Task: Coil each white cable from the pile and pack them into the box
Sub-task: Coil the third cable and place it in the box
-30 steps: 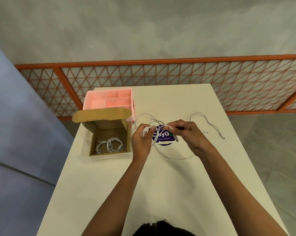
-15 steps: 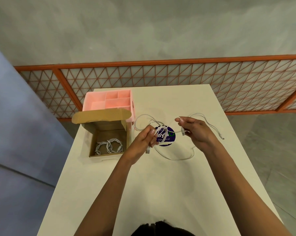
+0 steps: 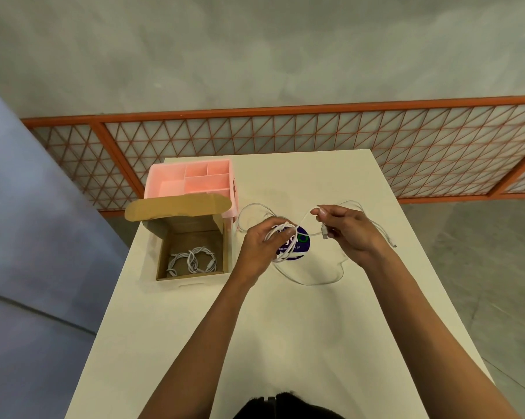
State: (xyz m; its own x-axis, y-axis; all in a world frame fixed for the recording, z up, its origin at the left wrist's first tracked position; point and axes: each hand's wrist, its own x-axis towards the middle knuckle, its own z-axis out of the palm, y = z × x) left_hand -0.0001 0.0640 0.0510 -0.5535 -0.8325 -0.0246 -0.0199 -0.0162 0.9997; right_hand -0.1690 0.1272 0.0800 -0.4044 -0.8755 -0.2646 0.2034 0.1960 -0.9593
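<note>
A bare indoor workroom: a plain white rectangular table (image 3: 285,328) stands on a grey concrete floor (image 3: 481,252), its far edge near a rough grey wall (image 3: 255,55) fronted by a low orange-framed lattice screen (image 3: 285,131).

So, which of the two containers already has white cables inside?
The brown cardboard box with its flap open: coiled white cables lie inside. The pink divided tray behind it shows none.
</note>
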